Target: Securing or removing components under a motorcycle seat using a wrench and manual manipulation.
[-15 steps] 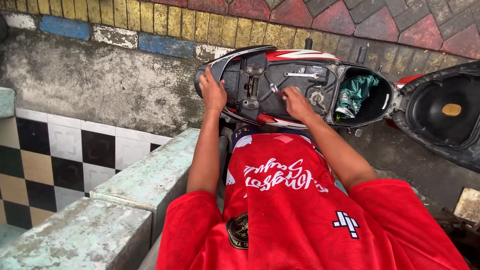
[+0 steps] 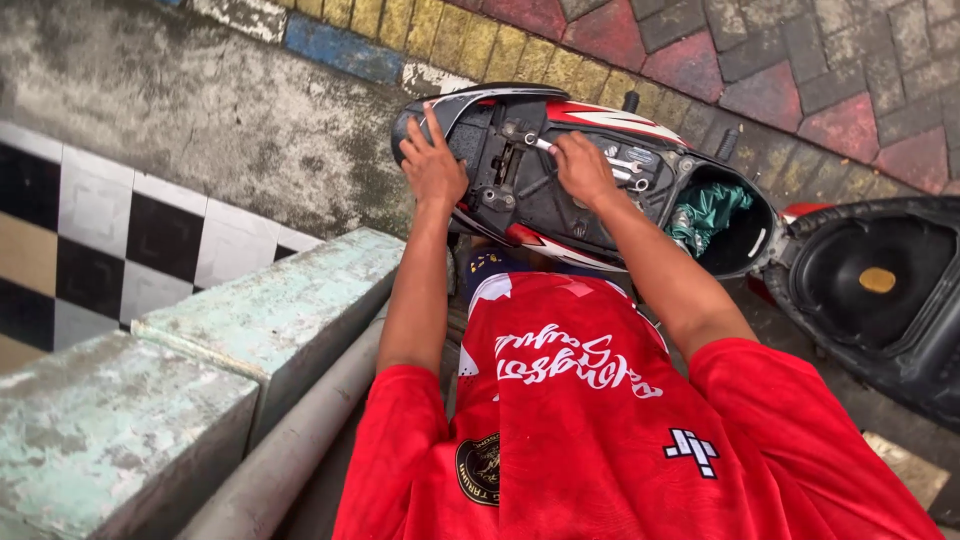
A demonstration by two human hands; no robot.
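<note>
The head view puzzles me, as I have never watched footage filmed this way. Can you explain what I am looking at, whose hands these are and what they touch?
The camera sits on a person's head and looks down, so you see their own red shirt and both arms reaching forward. In front of them is a scooter with its seat tipped open to the right, showing the storage tub with a green cloth inside. The left hand rests on the rear end of the scooter's body. The right hand is pressed on the dark inner frame, next to a silvery metal tool; whether it grips anything cannot be told. On the left run a pale concrete ledge and checkered tiles; coloured paving bricks lie beyond.
</note>
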